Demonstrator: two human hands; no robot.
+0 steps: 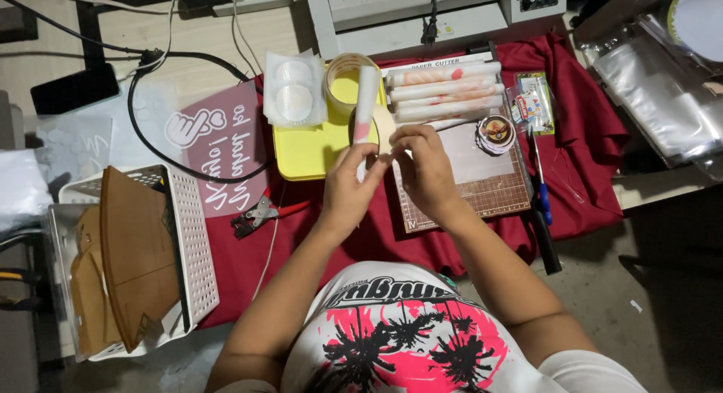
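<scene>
Hands (350, 189) meet over a brown cutting mat (482, 183), where a rolled white-and-pink sheet (364, 105) is pinched upright, its long axis running away from the body above a yellow tray (305, 148). Left-hand fingers are closed on its lower end; the right hand (423, 167) is curled tight beside it, its grip hidden behind the knuckles.
</scene>
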